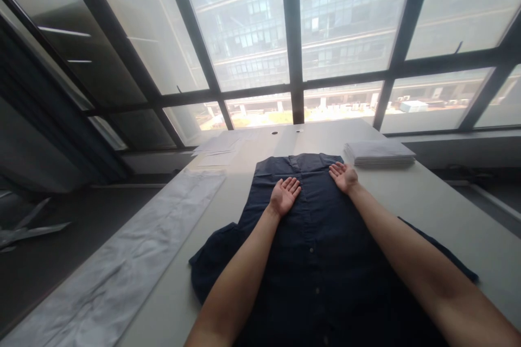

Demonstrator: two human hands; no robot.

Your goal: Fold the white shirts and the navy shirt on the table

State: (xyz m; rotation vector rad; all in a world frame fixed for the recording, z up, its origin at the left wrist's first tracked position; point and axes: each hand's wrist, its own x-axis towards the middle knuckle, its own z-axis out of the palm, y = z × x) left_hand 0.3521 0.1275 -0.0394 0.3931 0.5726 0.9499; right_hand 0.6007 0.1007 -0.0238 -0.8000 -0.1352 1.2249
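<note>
A dark navy button-up shirt [309, 217] lies spread on the white table, its button strip running down the middle and its sleeves out to both sides. My left hand [285, 195] is palm up over the left half of the shirt, fingers stretched toward the button strip. Palm up as well, my right hand [343, 175] is by the shirt's far right edge, with its fingers apart. Neither hand holds anything. Whether the backs of my hands touch the cloth, I cannot tell.
Right of the shirt's far end sits a stack of folded white cloth or paper [379, 153]. White sheets [215, 146] lie at the far left. A wrinkled light-grey cloth [134, 249] covers the left side of the table [459, 238]. Large windows [244, 16] rise behind.
</note>
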